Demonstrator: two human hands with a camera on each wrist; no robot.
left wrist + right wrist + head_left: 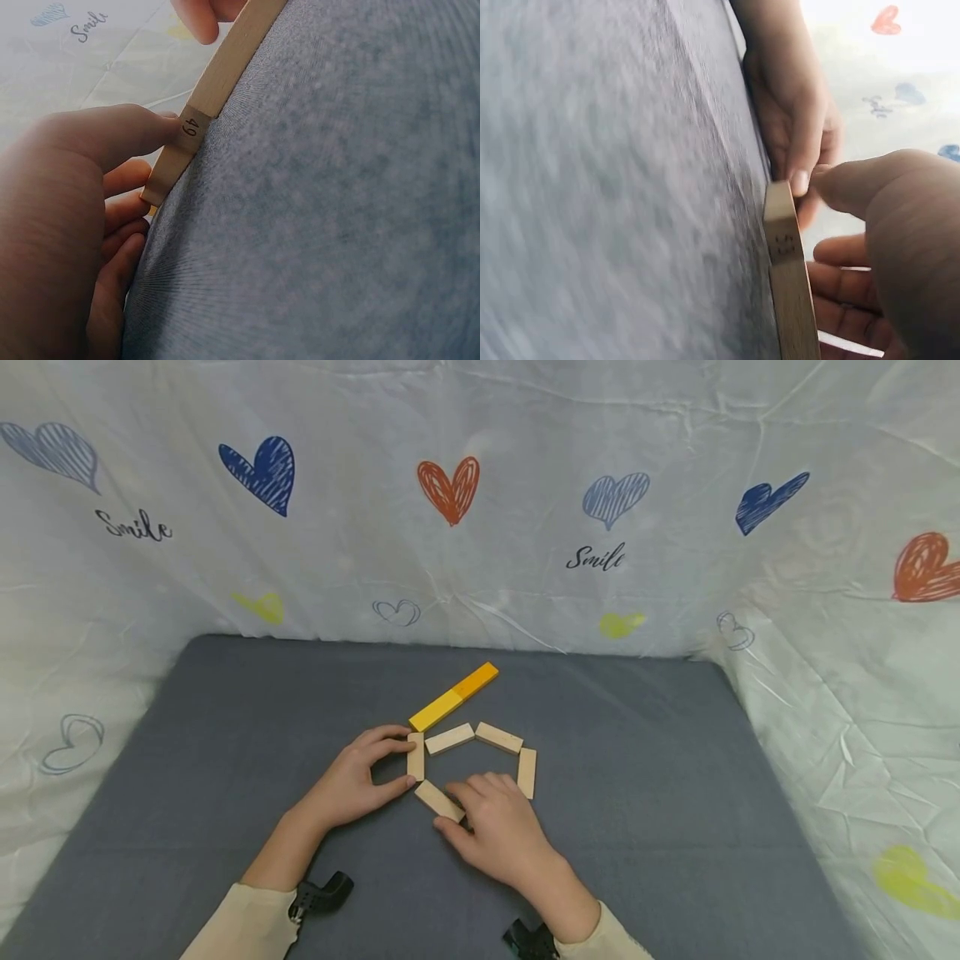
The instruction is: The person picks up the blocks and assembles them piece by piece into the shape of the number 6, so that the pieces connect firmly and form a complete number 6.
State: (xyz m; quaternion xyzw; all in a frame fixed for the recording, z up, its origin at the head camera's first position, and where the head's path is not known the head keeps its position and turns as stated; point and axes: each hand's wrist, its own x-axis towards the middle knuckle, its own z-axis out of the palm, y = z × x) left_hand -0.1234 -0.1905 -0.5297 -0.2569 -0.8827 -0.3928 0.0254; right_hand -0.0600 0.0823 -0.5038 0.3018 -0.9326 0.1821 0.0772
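Plain wooden blocks lie on the grey cloth in a ring that is open at its lower right. My left hand point(352, 782) holds the upright-running wooden block point(416, 758) on the ring's left side, thumb at its near end and fingertips toward its far end. Thumb and index finger of my right hand point(495, 827) pinch the slanted wooden block point(435, 799) at the lower left, its upper end close to the first block. In the left wrist view a small number marks a block end point(191, 126) beside the left thumb. Another marked block point(785, 244) shows beside the right hand in the right wrist view.
Two wooden blocks point(450, 739) point(498, 737) form the ring's top, and another point(527, 774) its right side. Beyond them, a yellow block point(435, 711) and an orange block point(476, 680) lie end to end. A white heart-printed curtain point(517, 585) stands behind the table.
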